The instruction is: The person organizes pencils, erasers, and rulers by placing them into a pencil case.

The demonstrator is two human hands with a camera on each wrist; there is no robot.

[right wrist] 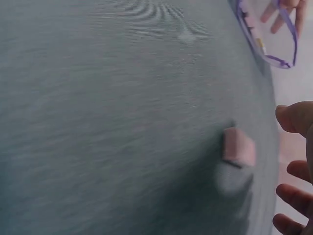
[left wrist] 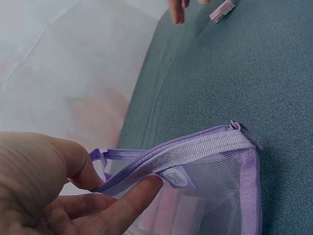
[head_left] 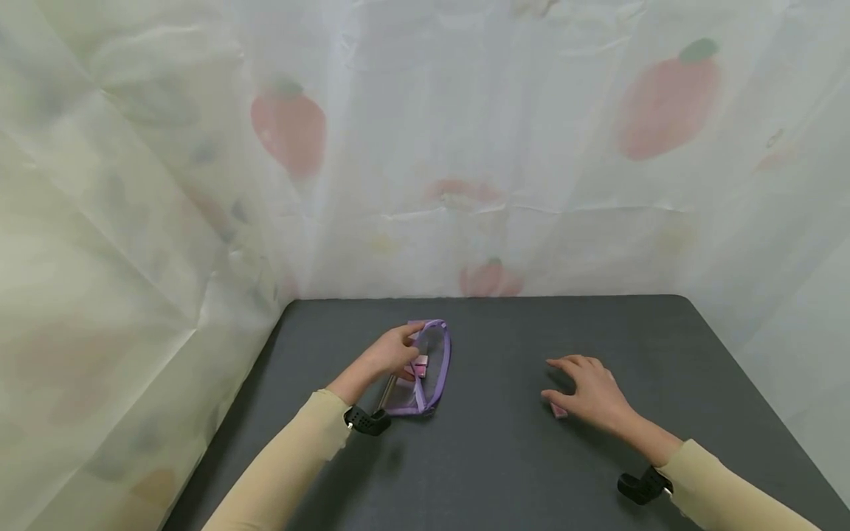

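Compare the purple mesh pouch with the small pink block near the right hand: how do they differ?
The mesh pouch is large, see-through and purple-trimmed; the pink block is small, solid and opaque. The left hand pinches the pouch's zipper edge; the block lies loose by the right hand, ungripped. Both rest on the dark table.

Soft even light, blurred wrist views

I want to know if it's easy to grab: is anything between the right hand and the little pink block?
Nothing visible. The little pink block lies on the bare table just beside the right hand, whose fingers are spread above it.
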